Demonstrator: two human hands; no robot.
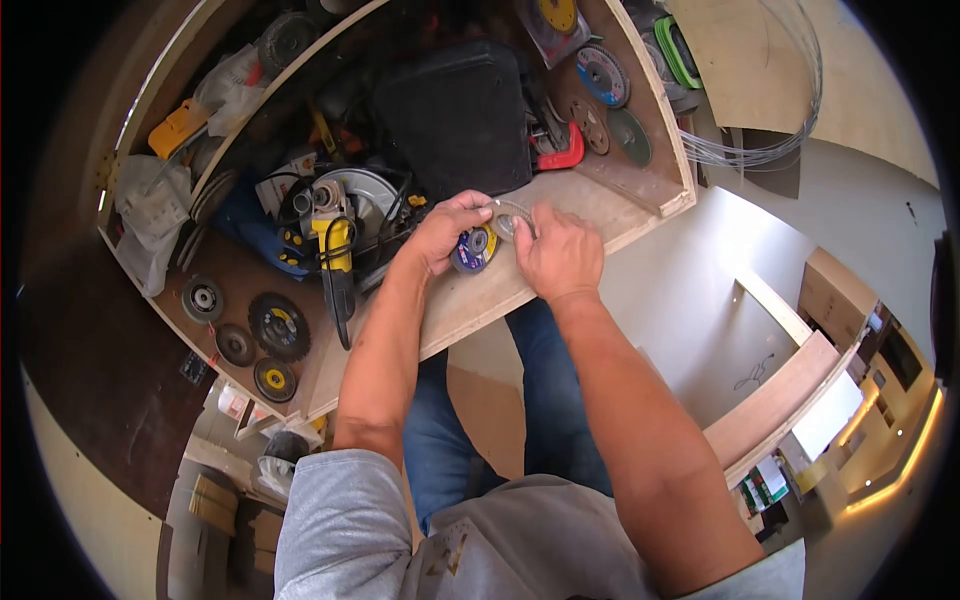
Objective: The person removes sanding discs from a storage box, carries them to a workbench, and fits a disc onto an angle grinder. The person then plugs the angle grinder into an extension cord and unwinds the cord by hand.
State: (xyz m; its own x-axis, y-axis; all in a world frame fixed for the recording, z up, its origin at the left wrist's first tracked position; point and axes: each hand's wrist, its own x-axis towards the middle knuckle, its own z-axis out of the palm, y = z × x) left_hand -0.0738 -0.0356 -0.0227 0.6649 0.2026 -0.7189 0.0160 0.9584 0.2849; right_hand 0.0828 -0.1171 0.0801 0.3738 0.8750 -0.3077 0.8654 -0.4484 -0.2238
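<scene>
Between my two hands is a small grey disc (507, 222), pinched by the fingers of both. My left hand (449, 232) holds its left side, thumb and fingers closed on the rim. On the right side, my right hand (562, 250) grips it with the thumb on top and the fingers curled. Just below my left fingers a blue and yellow cutting disc (475, 249) shows; whether it is held or resting on the shelf, I cannot tell. A yellow and black angle grinder (336, 255) lies to the left of my left hand.
The wooden shelf edge (470, 325) runs below my hands. A black case (455, 120) stands behind them. Several discs hang on the left panel, including a black toothed one (279, 327); others hang at the right, beside a red clamp (565, 150).
</scene>
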